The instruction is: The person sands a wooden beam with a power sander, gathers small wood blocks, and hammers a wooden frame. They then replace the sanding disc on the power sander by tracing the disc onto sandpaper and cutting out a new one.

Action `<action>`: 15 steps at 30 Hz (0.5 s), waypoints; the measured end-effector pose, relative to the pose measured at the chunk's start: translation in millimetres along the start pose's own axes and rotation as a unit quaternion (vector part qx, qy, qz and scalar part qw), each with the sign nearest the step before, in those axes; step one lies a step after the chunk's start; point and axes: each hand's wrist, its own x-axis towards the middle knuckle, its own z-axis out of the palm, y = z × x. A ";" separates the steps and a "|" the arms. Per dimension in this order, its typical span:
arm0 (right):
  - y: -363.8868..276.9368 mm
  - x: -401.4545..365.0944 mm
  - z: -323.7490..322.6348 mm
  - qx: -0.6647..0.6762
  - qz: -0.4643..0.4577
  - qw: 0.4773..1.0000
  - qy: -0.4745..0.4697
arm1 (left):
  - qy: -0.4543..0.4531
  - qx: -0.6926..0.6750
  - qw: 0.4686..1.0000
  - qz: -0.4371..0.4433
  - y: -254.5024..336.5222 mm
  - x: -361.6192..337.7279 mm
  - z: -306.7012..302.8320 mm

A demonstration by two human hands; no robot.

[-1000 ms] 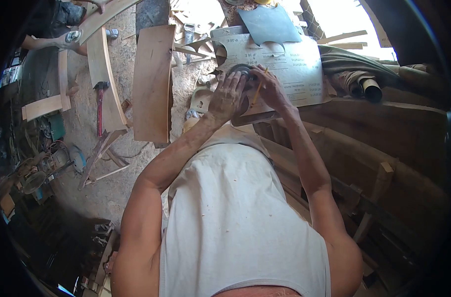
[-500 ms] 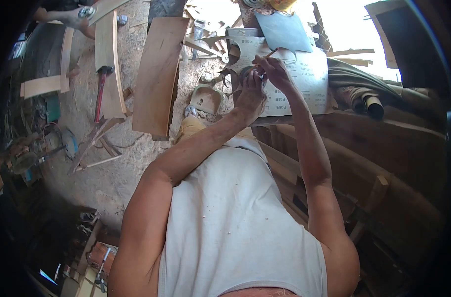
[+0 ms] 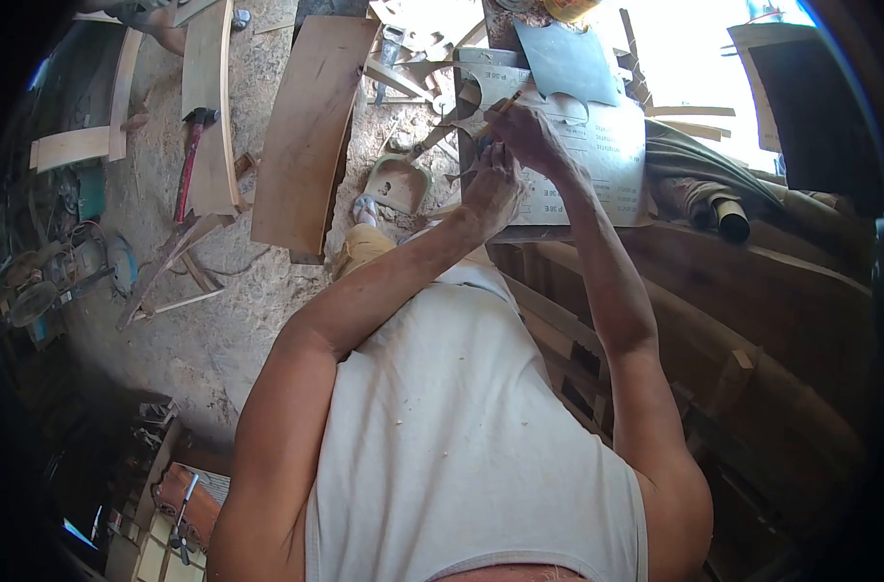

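My right hand is closed around a pencil, over a printed sandpaper sheet. Just below it, my left hand rests at the sheet's left side, fingers bent over something mostly hidden by both hands. The sheet's printed backing faces up, and curved pieces have been cut from its left edge. A blue-grey sheet with curved cuts along its lower edge lies over the top of the printed one.
Left of the sheet are a dustpan and a wide curved wooden panel. A red-handled hammer lies on another curved board. Rolled material sits at right. Another person's hand shows at upper left.
My right hand has shifted slightly left, covering the round grey disc that showed beside my left fingers. The other person's hand has moved up toward the frame's edge. The view has shifted slightly.
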 end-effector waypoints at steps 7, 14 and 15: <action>-6.7 -3.2 -3.7 0.023 -0.011 1.000 -0.001 | 0.063 -0.058 0.996 -0.010 -3.5 -1.4 5.5; 33.9 9.2 -12.9 0.050 -0.052 0.995 0.076 | 0.108 -0.144 0.983 -0.029 -6.1 4.1 21.0; 36.3 4.3 -17.6 0.036 -0.051 0.995 0.078 | 0.107 -0.160 0.981 -0.027 -6.6 2.2 16.6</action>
